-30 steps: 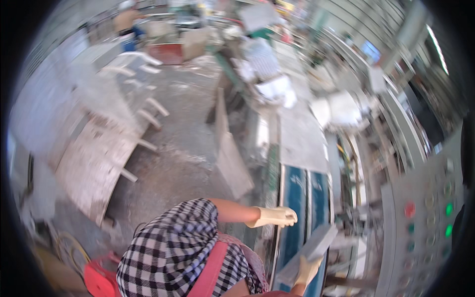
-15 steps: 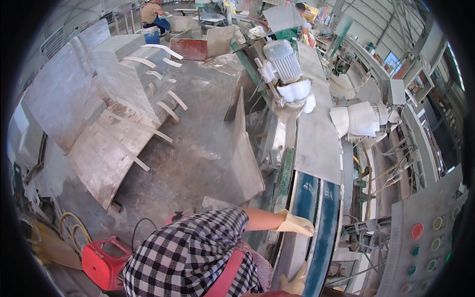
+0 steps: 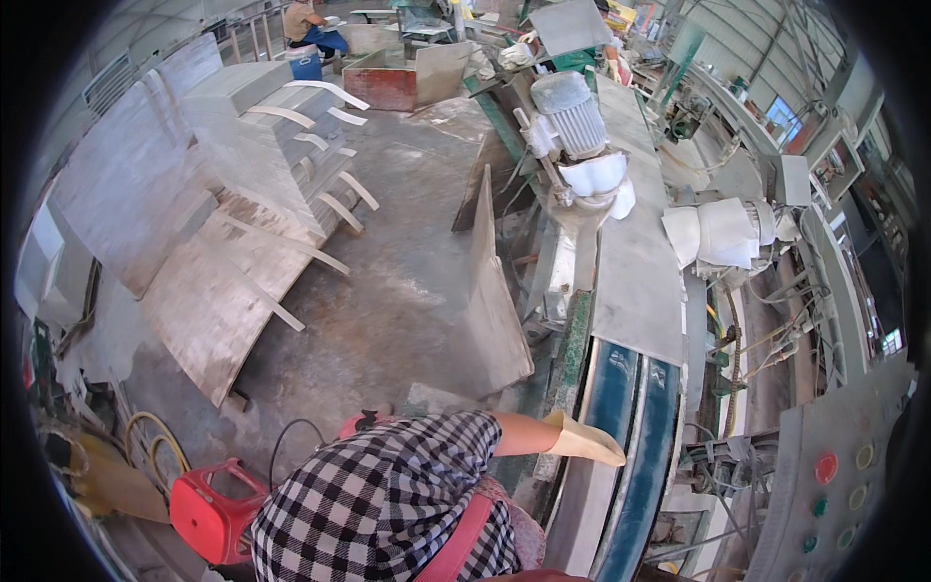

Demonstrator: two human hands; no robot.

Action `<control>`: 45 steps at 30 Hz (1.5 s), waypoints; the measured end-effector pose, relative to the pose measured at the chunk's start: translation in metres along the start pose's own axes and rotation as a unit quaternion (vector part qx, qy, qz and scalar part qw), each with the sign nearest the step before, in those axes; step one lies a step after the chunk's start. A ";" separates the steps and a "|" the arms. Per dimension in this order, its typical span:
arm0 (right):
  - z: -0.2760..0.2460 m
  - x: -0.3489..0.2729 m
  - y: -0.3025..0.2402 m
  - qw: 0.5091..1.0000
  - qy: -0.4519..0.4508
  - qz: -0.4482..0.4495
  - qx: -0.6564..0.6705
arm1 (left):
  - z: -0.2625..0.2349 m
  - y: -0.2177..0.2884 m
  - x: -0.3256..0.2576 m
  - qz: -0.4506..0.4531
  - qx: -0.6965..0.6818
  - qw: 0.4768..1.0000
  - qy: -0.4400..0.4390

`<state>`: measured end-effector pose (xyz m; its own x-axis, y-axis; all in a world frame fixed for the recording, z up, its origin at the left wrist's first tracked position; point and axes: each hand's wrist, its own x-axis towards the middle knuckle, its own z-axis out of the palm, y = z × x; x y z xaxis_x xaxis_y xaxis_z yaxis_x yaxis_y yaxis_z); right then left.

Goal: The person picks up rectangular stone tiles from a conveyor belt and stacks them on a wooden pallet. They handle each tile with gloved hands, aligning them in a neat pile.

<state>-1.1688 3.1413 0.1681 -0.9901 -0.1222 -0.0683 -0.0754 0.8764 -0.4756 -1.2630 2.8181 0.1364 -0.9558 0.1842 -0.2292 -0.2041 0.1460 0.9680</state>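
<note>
My left hand (image 3: pixel 590 443), in a cream glove, reaches across the near part of the conveyor from a black-and-white checked sleeve (image 3: pixel 427 451). Its fingers look stretched out and held together, pointing right, though they do not show one by one. Under and below the glove lies a long pale strip (image 3: pixel 580 514), perhaps stone, on the belt. The hand is over its far end; whether it touches cannot be told. Blue belt (image 3: pixel 613 373) shows beyond the glove, with a second blue lane (image 3: pixel 652 417) to its right. My right hand is out of view.
A grey cover plate (image 3: pixel 635 281) spans the conveyor ahead, flanked by motors (image 3: pixel 572 112). At right stands a button panel (image 3: pixel 834 485). A red stool (image 3: pixel 215 512) is at lower left, and stacked slabs (image 3: pixel 247 145) stand farther left. Another person (image 3: pixel 305 24) sits far back.
My right hand, low over the belt half a second ago, has gone out of view. My left hand stays over the conveyor. The whole view has shifted slightly.
</note>
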 end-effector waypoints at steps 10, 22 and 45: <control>0.046 0.006 0.013 0.992 0.033 0.035 0.114 | -0.006 0.013 -0.022 0.013 0.059 0.997 -0.044; 0.028 -0.054 0.016 0.991 0.028 0.011 0.130 | 0.005 -0.040 0.023 -0.005 0.006 0.990 -0.138; 0.036 0.023 0.021 0.949 -0.050 0.103 0.294 | 0.015 -0.049 0.078 0.060 0.307 0.940 -0.137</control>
<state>-1.1885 3.1403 0.1250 -0.9583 -0.0451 -0.2821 0.2273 0.4777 -0.8486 -1.3243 2.8394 0.0694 -0.8561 0.4672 -0.2207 0.1434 0.6252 0.7672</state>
